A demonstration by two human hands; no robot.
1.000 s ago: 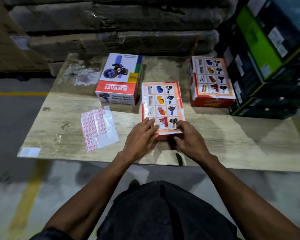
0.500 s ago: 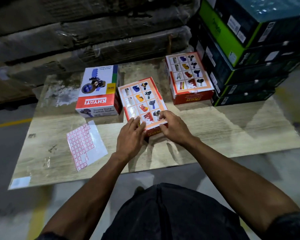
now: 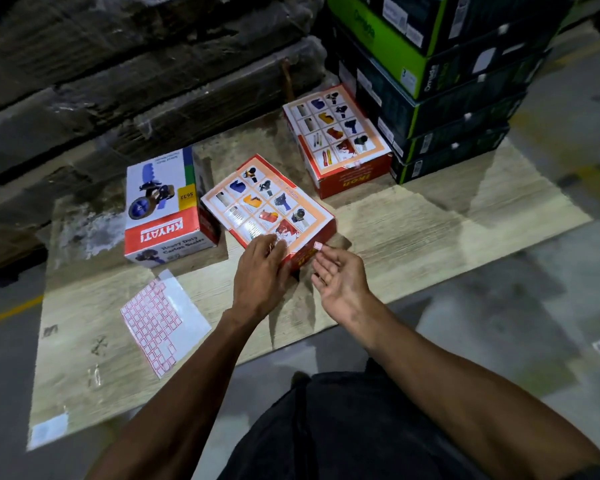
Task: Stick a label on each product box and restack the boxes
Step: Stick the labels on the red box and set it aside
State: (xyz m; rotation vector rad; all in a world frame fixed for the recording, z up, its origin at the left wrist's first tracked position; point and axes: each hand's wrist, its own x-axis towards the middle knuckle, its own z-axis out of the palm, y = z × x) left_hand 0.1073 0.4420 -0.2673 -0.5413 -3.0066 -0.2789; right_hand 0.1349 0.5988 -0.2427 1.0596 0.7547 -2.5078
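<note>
While the left hand (image 3: 262, 268) still presses flat on the middle box (image 3: 269, 211), the right hand (image 3: 338, 275) has lifted off, palm up, a small label (image 3: 318, 245) on its fingertip, so sticking comes next on the near right corner.

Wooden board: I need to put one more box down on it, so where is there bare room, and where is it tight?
The widest bare patch of the board lies to the right of the middle box, in front of the far box and the dark stacked cartons. A smaller patch lies below the label sheet. It is crowded between the Khyati box and the middle box, where the left hand rests.
</note>
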